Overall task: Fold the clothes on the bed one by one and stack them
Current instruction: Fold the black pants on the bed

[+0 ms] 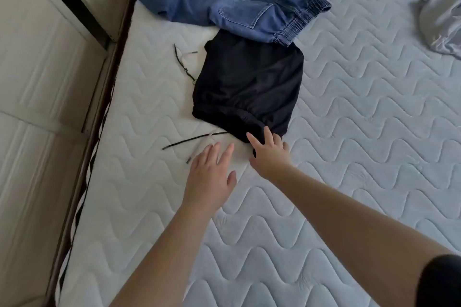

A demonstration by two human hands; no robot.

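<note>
The frame is filled by the bed [349,132], whose quilted white mattress is seen from above, with a pale wardrobe front [37,82] running along its left side. Across the far part of the mattress a pair of blue jeans [239,0] is spread unfolded, its elastic waistband laid over the far edge of the black garment [249,82]. That black garment is folded into a compact block near the middle of the bed, its long axis running away from the person, its gathered hem turned toward the hands. A crumpled grey item [441,22] is seen at the right edge, well apart from the rest. Thin drawstrings [189,142] are trailed out of the black garment to its left side and near corner. The right hand [270,154] is laid with spread, straight fingers on the near corner of the black garment, nothing being gripped. The left hand [212,177] is held flat and wide just beside it, over bare mattress near a drawstring tip, holding nothing. The garment lies directly ahead of both hands, and the right is judged the nearer, already touching; the fold appears finished or nearly so, and the jeans are judged to be left for folding.
</note>
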